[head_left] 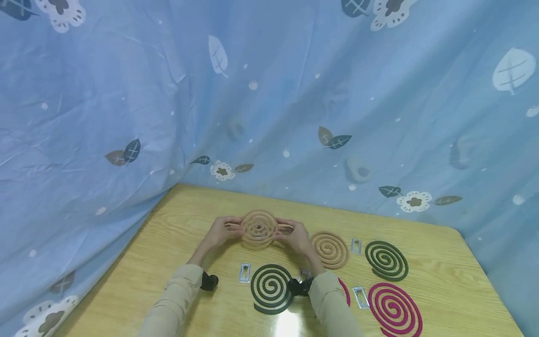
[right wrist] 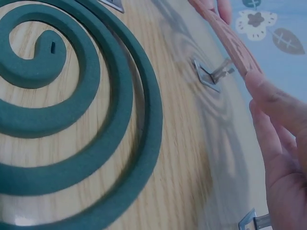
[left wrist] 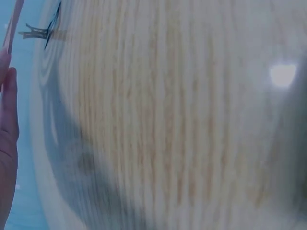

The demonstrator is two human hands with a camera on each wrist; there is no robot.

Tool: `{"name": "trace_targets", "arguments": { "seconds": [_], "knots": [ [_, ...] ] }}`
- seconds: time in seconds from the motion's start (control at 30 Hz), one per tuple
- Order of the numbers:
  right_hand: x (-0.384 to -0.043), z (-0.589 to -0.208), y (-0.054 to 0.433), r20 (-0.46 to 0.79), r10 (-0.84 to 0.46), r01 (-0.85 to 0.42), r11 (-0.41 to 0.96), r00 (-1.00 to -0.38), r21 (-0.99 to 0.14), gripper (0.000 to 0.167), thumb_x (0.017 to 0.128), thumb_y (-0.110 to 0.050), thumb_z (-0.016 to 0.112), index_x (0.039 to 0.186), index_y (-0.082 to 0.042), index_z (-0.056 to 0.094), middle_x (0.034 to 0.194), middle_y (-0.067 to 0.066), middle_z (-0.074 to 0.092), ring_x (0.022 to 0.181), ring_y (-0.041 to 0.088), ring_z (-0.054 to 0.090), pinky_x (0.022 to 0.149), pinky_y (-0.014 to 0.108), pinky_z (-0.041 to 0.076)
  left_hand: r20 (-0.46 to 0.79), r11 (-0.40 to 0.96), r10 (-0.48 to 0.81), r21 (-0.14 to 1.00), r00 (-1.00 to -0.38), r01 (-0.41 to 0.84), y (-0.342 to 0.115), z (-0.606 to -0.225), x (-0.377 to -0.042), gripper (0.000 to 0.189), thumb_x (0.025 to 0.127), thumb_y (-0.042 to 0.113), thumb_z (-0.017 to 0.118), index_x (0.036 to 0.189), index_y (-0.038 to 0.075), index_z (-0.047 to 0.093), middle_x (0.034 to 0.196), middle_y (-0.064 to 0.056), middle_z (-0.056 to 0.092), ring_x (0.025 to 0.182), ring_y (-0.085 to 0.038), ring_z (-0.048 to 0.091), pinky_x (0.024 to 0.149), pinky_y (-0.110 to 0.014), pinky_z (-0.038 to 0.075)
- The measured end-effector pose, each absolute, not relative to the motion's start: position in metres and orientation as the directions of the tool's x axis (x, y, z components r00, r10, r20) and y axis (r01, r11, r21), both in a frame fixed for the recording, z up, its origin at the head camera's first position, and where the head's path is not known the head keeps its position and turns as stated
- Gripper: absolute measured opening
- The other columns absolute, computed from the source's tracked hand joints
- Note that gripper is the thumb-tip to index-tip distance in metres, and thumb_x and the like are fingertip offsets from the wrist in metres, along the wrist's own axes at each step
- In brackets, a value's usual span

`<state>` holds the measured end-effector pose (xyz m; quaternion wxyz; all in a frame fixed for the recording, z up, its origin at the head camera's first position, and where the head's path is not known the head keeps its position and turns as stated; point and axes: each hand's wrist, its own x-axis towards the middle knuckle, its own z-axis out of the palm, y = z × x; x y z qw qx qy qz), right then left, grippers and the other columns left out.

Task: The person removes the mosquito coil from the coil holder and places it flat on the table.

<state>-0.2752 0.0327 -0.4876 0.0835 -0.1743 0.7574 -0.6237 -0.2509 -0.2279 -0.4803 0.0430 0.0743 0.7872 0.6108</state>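
Observation:
A tan mosquito coil (head_left: 258,214) is raised off the table between both hands. Whether it is one coil or two nested together, I cannot tell. My left hand (head_left: 220,232) pinches its left edge; only part of that hand (left wrist: 8,129) and a sliver of the coil (left wrist: 14,21) enter the left wrist view. On the opposite edge, my right hand (head_left: 297,236) holds the coil with thumb and fingers. The right wrist view shows the coil (right wrist: 234,45) edge-on, with the right hand (right wrist: 283,124) at its rim. Beyond it, a metal coil stand (right wrist: 207,79) sits on the table with its prong raised.
Below the arms lies a dark green coil (head_left: 272,267), with a metal stand (head_left: 245,273) to its left. Toward the right are another tan coil (head_left: 330,233), a second green coil (head_left: 405,267), a magenta coil (head_left: 417,313) and more stands (head_left: 361,297). Patterned blue cloth (head_left: 269,117) hangs behind.

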Motion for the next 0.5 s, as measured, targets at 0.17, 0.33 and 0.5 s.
{"name": "trace_targets", "arguments": {
  "seconds": [0.17,0.33,0.5],
  "knots": [
    [-0.2761,-0.4872,0.0374,0.115,-0.352,-0.178,0.152,-0.929,-0.972,0.052,0.077,0.003,0.076,0.126,0.006,0.058,0.122,0.024,0.061,0.107,0.035,0.062,0.084,0.029,0.057,0.051,0.247,0.152,0.965,-0.987,0.087,-0.2230,-0.4810,-0.2499,0.040,0.083,-0.006,0.069,0.120,-0.015,0.056,0.117,-0.030,0.059,0.104,-0.039,0.063,0.084,-0.030,0.058],
    [-0.2752,-0.4894,0.0401,0.083,-0.402,-0.108,0.039,-0.912,-0.993,0.053,0.080,0.006,0.071,0.130,0.007,0.053,0.129,0.027,0.054,0.111,0.039,0.059,0.085,0.031,0.058,0.074,0.269,0.137,0.957,-0.988,0.109,-0.2223,-0.4810,-0.2473,0.038,0.083,-0.005,0.070,0.117,-0.015,0.057,0.114,-0.030,0.060,0.101,-0.039,0.063,0.083,-0.032,0.059],
    [-0.2737,-0.4914,0.0407,0.054,-0.429,-0.060,0.000,-0.902,-0.998,0.056,0.081,0.005,0.072,0.132,0.007,0.051,0.133,0.027,0.051,0.112,0.038,0.058,0.086,0.033,0.058,0.057,0.267,0.143,0.959,-0.988,0.094,-0.2220,-0.4816,-0.2437,0.036,0.084,-0.005,0.069,0.116,-0.015,0.057,0.116,-0.030,0.060,0.099,-0.038,0.064,0.083,-0.032,0.058]
  ]
}}
